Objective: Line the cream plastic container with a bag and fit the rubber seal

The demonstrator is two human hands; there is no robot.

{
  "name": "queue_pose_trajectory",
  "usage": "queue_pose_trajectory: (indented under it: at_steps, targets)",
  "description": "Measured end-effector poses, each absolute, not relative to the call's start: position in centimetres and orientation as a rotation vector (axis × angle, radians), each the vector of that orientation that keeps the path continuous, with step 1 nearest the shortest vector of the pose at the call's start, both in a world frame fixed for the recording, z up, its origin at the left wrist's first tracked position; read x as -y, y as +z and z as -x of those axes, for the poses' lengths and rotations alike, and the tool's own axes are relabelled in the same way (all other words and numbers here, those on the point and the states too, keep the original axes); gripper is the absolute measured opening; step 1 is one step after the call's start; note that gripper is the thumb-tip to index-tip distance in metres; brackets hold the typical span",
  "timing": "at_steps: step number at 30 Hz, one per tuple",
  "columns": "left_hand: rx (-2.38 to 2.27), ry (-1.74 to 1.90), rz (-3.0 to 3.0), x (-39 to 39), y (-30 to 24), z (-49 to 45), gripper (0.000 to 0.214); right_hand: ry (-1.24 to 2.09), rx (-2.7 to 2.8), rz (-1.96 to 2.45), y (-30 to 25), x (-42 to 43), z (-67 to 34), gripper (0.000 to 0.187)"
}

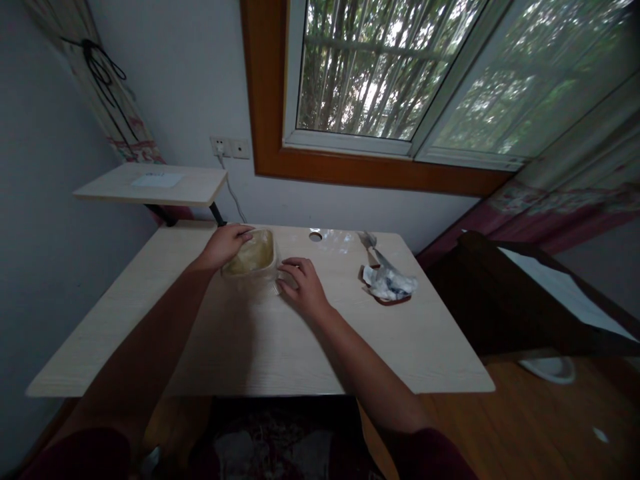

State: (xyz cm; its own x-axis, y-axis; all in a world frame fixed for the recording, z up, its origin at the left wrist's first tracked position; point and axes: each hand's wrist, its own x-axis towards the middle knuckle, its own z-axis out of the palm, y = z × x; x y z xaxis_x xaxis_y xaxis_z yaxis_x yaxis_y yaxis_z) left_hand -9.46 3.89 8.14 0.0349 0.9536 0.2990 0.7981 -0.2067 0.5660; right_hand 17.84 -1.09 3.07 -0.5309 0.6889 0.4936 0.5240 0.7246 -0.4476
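A clear plastic container [253, 257] with yellowish food inside sits on the light wooden desk [240, 347], toward the back middle. My left hand [224, 244] wraps round the container's left and far side, fingers curled over its rim. My right hand [303, 283] rests at the container's right front corner, fingers bent against the clear plastic there; whether they pinch a lid or wrap I cannot make out.
A small dark dish [387, 288] holding crumpled white wrapping and a metal utensil [373, 247] lies to the right. A raised shelf [153, 185] with a paper stands at the back left. A dark chair [520, 300] stands right of the desk, under the window.
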Motion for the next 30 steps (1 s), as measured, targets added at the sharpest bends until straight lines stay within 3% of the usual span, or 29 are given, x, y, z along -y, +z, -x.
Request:
queue_pose_trajectory:
  at_steps: [17,22,27,30]
  targets:
    - [-1.770,0.703,-2.252,-4.4,9.4,7.0,0.036,0.010,2.373,0.725,-0.5,-0.3,-20.5,0.015]
    - [-1.736,0.713,-2.280,-4.8,9.0,6.8,0.036,0.081,2.310,0.749,0.4,-0.7,-21.5,0.014]
    - [-1.742,0.710,-2.267,-5.0,8.6,6.9,0.036,0.255,2.034,0.776,2.1,-0.6,-21.7,0.019]
    - [-1.774,0.763,-2.249,-4.7,8.9,6.3,0.035,0.386,2.002,0.719,3.5,-0.2,-21.2,0.042]
